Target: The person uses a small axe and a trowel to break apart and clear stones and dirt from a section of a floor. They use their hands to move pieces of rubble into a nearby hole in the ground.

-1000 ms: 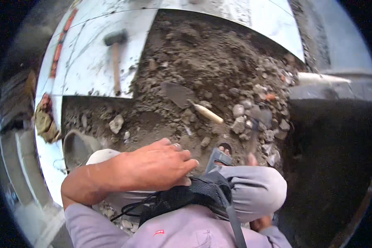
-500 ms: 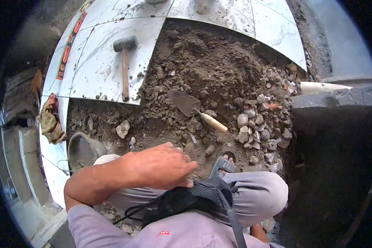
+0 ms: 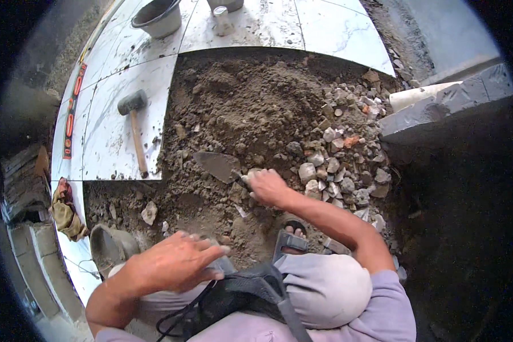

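My right hand (image 3: 265, 186) grips the handle of a pointing trowel (image 3: 214, 165), its metal blade lying on the loose soil (image 3: 242, 97). My left hand (image 3: 185, 261) hovers by my left knee and a black mesh bag (image 3: 231, 299), its fingers loosely bent and apart. A rubber mallet with a wooden handle (image 3: 135, 134) lies on a white marble-look tile (image 3: 102, 148) at the left. Broken stones (image 3: 336, 171) are heaped right of the trowel.
An orange level (image 3: 73, 114) lies along the tiles. Buckets (image 3: 157, 17) and a pale container (image 3: 223, 23) stand behind. A crumpled rag (image 3: 68, 211) and a bucket (image 3: 111, 248) are at left. A white pipe (image 3: 422, 95), concrete ledge (image 3: 450, 108) and dark pit (image 3: 444, 199) are at right.
My right hand has come up from beside my right knee to the trowel handle. My left hand has moved a little lower and left. The view has shifted, showing more buckets behind.
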A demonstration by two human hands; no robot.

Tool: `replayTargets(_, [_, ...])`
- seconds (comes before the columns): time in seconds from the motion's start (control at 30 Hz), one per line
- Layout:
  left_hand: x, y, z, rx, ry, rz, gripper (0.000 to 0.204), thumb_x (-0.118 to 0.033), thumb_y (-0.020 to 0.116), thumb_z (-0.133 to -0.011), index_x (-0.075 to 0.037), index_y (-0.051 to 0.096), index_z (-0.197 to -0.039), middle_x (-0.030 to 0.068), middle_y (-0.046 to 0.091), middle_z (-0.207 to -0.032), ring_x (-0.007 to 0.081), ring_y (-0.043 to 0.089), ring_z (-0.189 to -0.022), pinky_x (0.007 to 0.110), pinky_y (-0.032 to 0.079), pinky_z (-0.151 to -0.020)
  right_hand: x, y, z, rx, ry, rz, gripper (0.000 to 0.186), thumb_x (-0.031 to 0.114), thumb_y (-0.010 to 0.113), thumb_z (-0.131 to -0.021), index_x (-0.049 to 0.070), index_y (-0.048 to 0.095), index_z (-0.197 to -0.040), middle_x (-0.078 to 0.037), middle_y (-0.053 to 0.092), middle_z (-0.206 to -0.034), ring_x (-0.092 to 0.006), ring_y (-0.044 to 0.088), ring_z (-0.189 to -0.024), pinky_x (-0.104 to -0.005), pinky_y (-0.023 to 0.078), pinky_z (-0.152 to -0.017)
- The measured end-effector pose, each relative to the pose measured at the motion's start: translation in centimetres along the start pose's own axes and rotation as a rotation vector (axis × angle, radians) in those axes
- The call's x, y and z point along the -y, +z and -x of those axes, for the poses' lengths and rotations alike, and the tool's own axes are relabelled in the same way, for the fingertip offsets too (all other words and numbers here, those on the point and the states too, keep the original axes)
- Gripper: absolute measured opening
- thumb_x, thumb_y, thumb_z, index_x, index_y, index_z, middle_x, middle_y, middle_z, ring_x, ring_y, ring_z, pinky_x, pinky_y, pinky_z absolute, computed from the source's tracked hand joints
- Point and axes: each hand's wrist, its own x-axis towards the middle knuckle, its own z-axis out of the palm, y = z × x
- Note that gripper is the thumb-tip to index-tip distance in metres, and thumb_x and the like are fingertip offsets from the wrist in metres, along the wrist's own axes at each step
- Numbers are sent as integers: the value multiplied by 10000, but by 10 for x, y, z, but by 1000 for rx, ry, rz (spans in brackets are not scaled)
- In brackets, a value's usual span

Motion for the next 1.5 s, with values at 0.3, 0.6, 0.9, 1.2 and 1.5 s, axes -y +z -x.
replayTargets(0.3, [-4, 2, 34, -32, -236, 173, 502, -346, 566, -885, -40, 464, -1270, 192, 610, -946, 376, 595, -861, 451, 470, -758, -56, -42, 38, -67, 111, -366, 459, 214, 647, -759, 94, 354, -1092, -208, 533, -878, -433, 592, -775, -519, 484, -657])
replayTargets(0.6, [-11, 13, 41, -17, -457, 269, 563, -439, 582, -868, -77, 481, -1287, 190, 593, -1036, 364, 565, -981, 436, 444, -856, -212, -154, -20, -603, 266, -119, 301, 267, 495, -908, 45, 441, -1104, -225, 613, -909, -441, 612, -792, -484, 517, -666])
replayTargets(0.9, [-15, -1, 25, 28, -504, 334, 538, -372, 582, -880, -85, 452, -1315, 190, 575, -1122, 375, 546, -1038, 424, 438, -887, -152, -146, -36, -154, 200, -79, 224, 251, 382, -986, 34, 427, -1025, -123, 578, -707, -260, 573, -610, -445, 541, -629])
replayTargets(1.2, [-17, -6, 22, -40, -404, 365, 535, -194, 624, -856, -90, 427, -1342, 197, 537, -1223, 376, 517, -1110, 417, 413, -934, -292, -133, 11, -205, 546, -35, 203, 218, 533, -875, 23, 560, -926, -211, 656, -889, -374, 651, -832, -478, 522, -690])
replayTargets(1.5, [-13, -2, 21, -18, -449, 419, 553, -199, 637, -849, -96, 424, -1349, 198, 534, -1232, 379, 508, -1122, 429, 409, -947, -222, -127, 26, -362, 564, -794, 575, 440, 627, -799, -17, 470, -1111, -210, 590, -1025, -302, 589, -940, -422, 468, -817])
